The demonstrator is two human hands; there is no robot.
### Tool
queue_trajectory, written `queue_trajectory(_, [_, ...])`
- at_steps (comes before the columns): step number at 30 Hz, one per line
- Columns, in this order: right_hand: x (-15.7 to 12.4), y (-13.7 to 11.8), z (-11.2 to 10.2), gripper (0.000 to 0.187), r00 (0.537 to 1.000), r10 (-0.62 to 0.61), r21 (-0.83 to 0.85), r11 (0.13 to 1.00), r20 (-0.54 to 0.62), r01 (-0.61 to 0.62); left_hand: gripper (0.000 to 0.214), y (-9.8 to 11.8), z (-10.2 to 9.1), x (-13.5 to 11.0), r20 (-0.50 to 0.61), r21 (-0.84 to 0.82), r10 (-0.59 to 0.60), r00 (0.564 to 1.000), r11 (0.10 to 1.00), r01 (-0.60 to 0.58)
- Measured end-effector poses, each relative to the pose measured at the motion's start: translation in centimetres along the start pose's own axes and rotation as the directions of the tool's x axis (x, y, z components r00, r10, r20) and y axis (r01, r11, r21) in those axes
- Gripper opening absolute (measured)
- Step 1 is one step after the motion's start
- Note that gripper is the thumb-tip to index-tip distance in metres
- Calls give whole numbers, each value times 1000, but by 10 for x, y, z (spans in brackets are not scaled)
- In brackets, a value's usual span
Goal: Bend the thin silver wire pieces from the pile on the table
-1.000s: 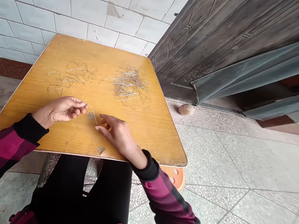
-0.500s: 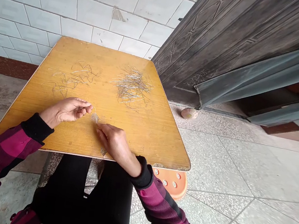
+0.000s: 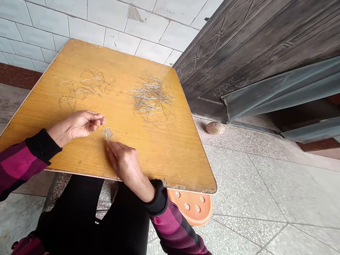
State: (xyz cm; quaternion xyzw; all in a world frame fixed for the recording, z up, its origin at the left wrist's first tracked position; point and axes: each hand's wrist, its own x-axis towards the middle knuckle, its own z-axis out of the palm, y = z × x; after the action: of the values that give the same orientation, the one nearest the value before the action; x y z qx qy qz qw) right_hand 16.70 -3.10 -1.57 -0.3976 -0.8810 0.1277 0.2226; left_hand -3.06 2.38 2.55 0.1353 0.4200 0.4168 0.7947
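Observation:
A thin pale wire [image 3: 106, 128] runs between my two hands above the table's near half. My left hand [image 3: 85, 124] pinches its upper end between thumb and fingertips. Closed around the lower end is my right hand [image 3: 123, 161], close to the table's front edge. Behind the wire a small grey worn patch shows on the tabletop. Beyond my left hand lie loose bent wires [image 3: 88, 85], spread apart. A denser pile of silvery wires [image 3: 152, 95] lies farther off to the right.
The yellow wooden table [image 3: 169, 153] stands near a white tiled wall [image 3: 89, 4]. An orange stool [image 3: 194, 208] sits partly under its right front corner. On the floor to the right are a worn ball [image 3: 215, 128] and a dark carved door [image 3: 227, 46] with a grey curtain [image 3: 258, 94].
My right hand has shifted slightly left, closer to my left hand, still gripping the wire. The wire between them stands more upright. My left hand has barely moved.

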Motion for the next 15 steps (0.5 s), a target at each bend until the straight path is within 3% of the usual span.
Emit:
queue_trajectory(5, [-8,-7,2,27,1000,-9,-85,996,4,10,33,1,-3,3,17,79,-40,999,996,38])
queue_trajectory(9, [-15,-12,3,24,996,-88,-236,967,26,91,28,0,-5,6,27,145,-71,997,987,66])
queue_trajectory(15, [-13,-17,-10,24,966,-192,-309,921,174,238,28,-4,-1,7,-7,205,-85,996,975,85])
